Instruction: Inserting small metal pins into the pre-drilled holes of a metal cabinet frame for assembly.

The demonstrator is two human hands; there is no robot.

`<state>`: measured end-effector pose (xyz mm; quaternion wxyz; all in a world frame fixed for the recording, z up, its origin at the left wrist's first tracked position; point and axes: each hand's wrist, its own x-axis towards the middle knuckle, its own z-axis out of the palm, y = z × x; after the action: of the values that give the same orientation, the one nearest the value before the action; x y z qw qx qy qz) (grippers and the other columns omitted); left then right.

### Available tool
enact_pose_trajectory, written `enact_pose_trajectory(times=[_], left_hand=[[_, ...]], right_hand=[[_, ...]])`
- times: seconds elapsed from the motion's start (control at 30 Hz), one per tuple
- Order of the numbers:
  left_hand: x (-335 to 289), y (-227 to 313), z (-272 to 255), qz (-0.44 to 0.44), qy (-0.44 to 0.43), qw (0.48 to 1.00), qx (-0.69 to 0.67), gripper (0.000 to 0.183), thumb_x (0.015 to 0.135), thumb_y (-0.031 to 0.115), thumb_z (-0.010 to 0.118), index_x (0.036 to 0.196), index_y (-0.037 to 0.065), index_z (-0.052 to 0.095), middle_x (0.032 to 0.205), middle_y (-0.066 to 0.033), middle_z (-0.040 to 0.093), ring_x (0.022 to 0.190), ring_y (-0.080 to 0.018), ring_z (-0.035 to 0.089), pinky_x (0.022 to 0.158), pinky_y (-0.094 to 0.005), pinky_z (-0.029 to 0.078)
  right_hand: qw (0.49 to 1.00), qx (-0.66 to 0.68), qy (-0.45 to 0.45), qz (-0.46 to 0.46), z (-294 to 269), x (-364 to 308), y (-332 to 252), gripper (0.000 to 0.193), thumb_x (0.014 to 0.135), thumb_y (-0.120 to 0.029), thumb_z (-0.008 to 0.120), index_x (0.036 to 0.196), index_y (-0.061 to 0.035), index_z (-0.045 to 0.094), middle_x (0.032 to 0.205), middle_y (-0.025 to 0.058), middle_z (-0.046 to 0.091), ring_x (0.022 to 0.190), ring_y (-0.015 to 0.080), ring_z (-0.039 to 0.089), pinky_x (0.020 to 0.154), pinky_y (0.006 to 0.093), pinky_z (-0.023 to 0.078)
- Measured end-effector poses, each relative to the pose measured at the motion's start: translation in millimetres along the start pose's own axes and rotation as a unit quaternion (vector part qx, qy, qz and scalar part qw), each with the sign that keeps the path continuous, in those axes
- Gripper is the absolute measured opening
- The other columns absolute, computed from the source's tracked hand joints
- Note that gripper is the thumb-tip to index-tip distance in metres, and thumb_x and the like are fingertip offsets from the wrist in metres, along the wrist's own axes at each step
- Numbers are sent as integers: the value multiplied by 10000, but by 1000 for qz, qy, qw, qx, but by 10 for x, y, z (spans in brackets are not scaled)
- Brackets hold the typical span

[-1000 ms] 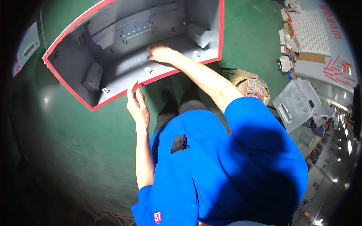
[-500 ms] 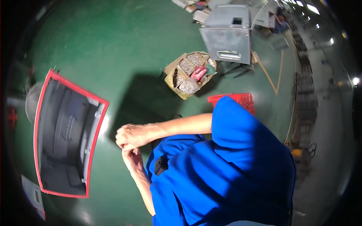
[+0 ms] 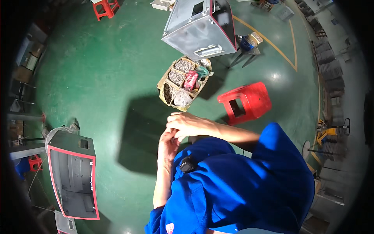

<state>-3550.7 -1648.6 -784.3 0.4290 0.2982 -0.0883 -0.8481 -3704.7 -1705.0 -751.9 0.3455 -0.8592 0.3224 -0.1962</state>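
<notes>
My right hand and my left hand meet in front of my body. The fingers of both are curled and pressed together. Whatever may be between them is too small or hidden to make out. Just beyond my hands on the floor stands a divided box with compartments of small metal parts. A red packet and green plastic lie in it.
A grey metal cabinet stands beyond the box. To the right are a red plastic stool and a blue tub of small parts. A red-edged open cabinet stands at left. Another red stool is far off.
My view has swung to the left, so the left cabinet sits lower and the red stool shows whole. My hands stay together, still curled, and sit nearer the divided box in the picture.
</notes>
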Motion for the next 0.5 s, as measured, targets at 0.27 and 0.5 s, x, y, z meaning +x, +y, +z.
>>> enact_pose_trajectory(times=[0.27, 0.5], left_hand=[[547, -474, 747, -45, 31, 995, -83, 231, 805, 153, 580, 980, 2, 587, 876, -89, 627, 785, -188, 615, 728, -304, 533], [766, -405, 549, -54, -16, 989, -137, 284, 807, 133, 578, 1060, 3, 581, 1007, -97, 622, 951, -183, 585, 831, -300, 486]], right_hand=[[998, 5, -13, 61, -656, -678, 405, 337, 633, -100, 689, 967, -68, 665, 797, 65, 554, 807, 240, 559, 721, 367, 464], [998, -48, 42, 20, -764, -501, 484, 233, 655, -153, 698, 839, -39, 612, 810, 86, 564, 820, 263, 571, 730, 383, 474]])
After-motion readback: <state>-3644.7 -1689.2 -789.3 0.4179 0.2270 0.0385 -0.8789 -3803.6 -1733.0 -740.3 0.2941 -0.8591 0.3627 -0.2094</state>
